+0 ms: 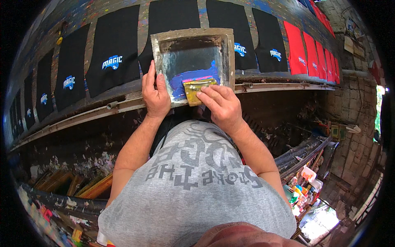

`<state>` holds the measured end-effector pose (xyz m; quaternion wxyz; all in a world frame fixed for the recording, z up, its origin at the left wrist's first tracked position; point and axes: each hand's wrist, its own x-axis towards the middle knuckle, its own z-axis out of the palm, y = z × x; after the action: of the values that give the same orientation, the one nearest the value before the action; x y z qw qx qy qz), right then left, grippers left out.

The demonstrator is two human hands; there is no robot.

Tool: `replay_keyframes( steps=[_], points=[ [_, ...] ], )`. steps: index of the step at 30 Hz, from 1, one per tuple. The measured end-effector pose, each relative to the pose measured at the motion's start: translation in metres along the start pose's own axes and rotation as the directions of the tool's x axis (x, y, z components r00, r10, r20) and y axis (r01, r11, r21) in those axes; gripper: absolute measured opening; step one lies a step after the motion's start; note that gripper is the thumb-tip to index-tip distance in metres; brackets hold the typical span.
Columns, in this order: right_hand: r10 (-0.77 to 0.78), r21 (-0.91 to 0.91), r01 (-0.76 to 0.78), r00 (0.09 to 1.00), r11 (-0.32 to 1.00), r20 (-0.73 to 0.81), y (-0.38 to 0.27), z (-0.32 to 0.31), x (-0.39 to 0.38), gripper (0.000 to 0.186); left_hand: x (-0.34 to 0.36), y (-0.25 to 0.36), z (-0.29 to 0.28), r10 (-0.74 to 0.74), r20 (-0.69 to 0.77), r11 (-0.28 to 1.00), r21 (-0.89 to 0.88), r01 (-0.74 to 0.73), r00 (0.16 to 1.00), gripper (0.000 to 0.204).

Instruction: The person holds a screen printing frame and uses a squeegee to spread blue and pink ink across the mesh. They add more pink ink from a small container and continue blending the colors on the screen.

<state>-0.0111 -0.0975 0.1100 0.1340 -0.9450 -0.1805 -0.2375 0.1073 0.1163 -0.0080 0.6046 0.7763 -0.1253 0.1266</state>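
Two grips, both mine: left grip [157,96] clasps the frame [228,53] at its left side; right grip [226,108] is clamped on the squeegee [192,92], at the frame's near end beside blue ink [177,82].

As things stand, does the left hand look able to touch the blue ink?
Probably yes: the left hand grips the screen frame at its left side, and nothing seems to block the blue ink there; the squeegee is farther right.

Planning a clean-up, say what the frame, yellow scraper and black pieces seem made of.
Frame: probably wood, dull, its edges worn and stained. Yellow scraper: plastic or painted wood, unclear which; glossy highlights. Black pieces: likely cloth, matte, lying flat.
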Motion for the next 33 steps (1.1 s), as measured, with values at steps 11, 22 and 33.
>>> replay_keyframes(
  steps=[11,22,33],
  points=[
    [-0.002,0.048,0.001,1.0,0.999,0.02,-0.015,0.019,0.018,0.034,-0.002,0.0,-0.001,0.011,0.002,1.0,0.01,-0.011,1.0,0.051],
    [0.092,0.078,-0.101,0.989,0.992,0.116,-0.009,-0.022,0.005,0.043,-0.003,0.0,0.001,0.004,-0.005,1.0,-0.012,-0.004,1.0,0.051],
    [0.096,0.044,-0.099,0.994,0.994,0.06,0.0,-0.012,-0.01,0.04,-0.002,0.001,0.001,-0.024,0.016,1.0,-0.008,0.024,1.0,0.052]
  ],
)
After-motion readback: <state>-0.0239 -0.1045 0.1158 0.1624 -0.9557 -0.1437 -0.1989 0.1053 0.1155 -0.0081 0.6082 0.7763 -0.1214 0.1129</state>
